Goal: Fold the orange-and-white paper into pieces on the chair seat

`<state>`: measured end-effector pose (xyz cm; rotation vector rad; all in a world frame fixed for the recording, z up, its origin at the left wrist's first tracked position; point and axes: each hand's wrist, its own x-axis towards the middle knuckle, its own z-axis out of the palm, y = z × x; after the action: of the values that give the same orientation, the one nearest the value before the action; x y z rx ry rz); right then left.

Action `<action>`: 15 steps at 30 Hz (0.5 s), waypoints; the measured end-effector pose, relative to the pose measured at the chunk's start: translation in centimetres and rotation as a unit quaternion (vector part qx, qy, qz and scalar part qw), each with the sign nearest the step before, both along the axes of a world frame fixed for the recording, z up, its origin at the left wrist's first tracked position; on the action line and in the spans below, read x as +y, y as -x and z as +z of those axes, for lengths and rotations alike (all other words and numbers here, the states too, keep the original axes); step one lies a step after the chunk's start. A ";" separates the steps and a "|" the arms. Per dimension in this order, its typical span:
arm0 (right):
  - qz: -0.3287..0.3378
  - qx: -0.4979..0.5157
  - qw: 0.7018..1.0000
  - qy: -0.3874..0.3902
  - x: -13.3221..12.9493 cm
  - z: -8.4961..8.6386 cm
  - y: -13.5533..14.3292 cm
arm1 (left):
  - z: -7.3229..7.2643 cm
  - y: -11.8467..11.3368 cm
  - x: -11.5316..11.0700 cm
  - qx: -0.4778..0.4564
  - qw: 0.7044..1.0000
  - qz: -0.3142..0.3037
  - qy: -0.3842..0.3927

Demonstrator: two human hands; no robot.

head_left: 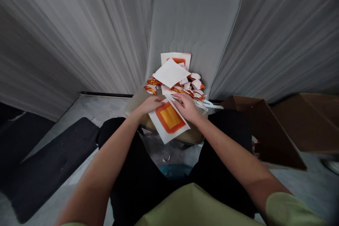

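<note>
A white paper sheet printed with an orange and yellow square [171, 118] is held tilted over the front of the chair seat. My left hand [151, 104] grips its upper left edge, fingers closed and partly hidden. My right hand [186, 107] is closed on its upper right edge, where a narrow white strip runs along the side. I cannot tell whether that strip is joined to the sheet. Just beyond my hands lies a pile of folded orange-and-white paper pieces [196, 84], with a blank white square of paper [172, 72] on top.
The pile rests on a padded grey chair [194, 14], another printed sheet [164, 56] against its back. Loose white strips [212, 105] lie at the seat's right. Open cardboard boxes [275, 130] stand on the right. A dark mat [58, 162] lies left; grey curtains [79, 35] hang behind.
</note>
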<state>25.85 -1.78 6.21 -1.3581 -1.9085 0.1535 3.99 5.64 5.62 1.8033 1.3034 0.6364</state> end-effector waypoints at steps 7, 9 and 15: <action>0.005 0.034 0.998 0.049 -2.1 -2.2 -0.5 | -1.3 0.2 -0.7 0.222 0.974 0.005 -0.053; 0.023 0.003 0.998 0.059 -2.3 -2.8 -0.3 | -1.1 0.4 -1.2 0.246 0.965 0.013 -0.085; 0.087 -0.119 0.986 0.081 -4.8 -4.1 0.8 | -0.5 2.5 -6.8 0.243 0.945 -0.085 -0.200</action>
<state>25.04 -6.53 2.10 -1.3646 -2.2587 0.2471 1.53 -1.15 5.12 2.4935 1.3763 0.3874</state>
